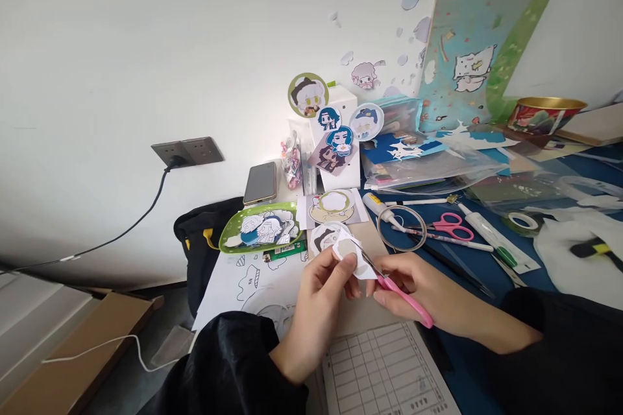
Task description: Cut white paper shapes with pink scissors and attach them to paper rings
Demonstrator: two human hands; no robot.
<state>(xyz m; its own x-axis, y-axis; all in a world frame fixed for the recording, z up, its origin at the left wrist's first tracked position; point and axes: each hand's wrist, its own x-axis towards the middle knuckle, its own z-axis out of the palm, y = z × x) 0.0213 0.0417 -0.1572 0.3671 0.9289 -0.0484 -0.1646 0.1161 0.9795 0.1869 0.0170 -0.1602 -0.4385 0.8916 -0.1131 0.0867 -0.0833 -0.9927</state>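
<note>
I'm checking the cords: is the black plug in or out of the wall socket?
In: the black plug sits against the wall socket, its cord running down from there.

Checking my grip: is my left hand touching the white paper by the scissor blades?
Touching: the head view shows your left hand pinching the white paper, thumb lying on its face.

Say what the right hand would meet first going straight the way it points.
Likely the white paper piece held by the left hand; the pink-handled scissors in the right hand point at it. The left hand looks close behind, but one view leaves depth unclear.
</note>
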